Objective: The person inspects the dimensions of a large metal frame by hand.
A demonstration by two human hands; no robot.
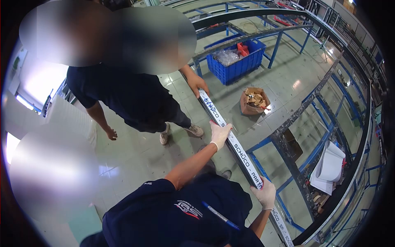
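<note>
A long metal profile [242,154], covered with white film printed "SCHÜCO", runs slantwise from the upper middle down to the lower right. My left hand [221,133], in a pale glove, is closed around its middle part. Farther down the same bar, my right hand [265,193], also gloved, grips it with the fingers wrapped over the edge. At the far end a co-worker's bare hand [198,85] rests on the profile. The undersides of my hands are hidden.
Blue metal frames [306,162] with dark top rails stand right of the profile. Beyond it are a blue crate [235,66] holding plastic wrap and a cardboard box [254,102] of scraps. Paper sheets [329,164] lie on the right frame. A co-worker [127,96] stands at the left.
</note>
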